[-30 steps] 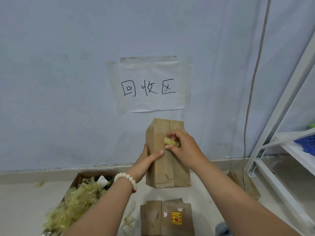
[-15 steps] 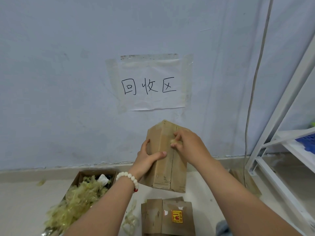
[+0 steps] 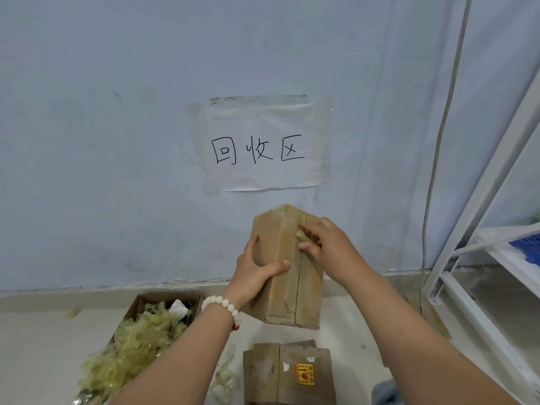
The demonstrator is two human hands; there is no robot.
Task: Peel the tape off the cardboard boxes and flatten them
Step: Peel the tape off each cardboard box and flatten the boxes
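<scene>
A small brown cardboard box (image 3: 287,287) is held up in front of the wall, one corner edge turned toward me. My left hand (image 3: 257,273) grips its left side, thumb across the front face. My right hand (image 3: 324,247) rests on the upper right face and pinches a small yellowish wad of tape (image 3: 301,235) between thumb and fingers. Clear tape still shines along the box's top corner. A flattened cardboard box (image 3: 289,372) with a yellow and red sticker lies on the floor below.
An open cardboard box (image 3: 140,302) heaped with crumpled yellowish tape (image 3: 140,343) stands on the floor at lower left. A white metal shelf rack (image 3: 479,258) rises at the right, with a blue crate (image 3: 529,249) on it. A paper sign (image 3: 263,147) is taped to the wall.
The box has been turned from face-on to corner-on and tilted. My right hand with the tape wad has slid to the upper right face.
</scene>
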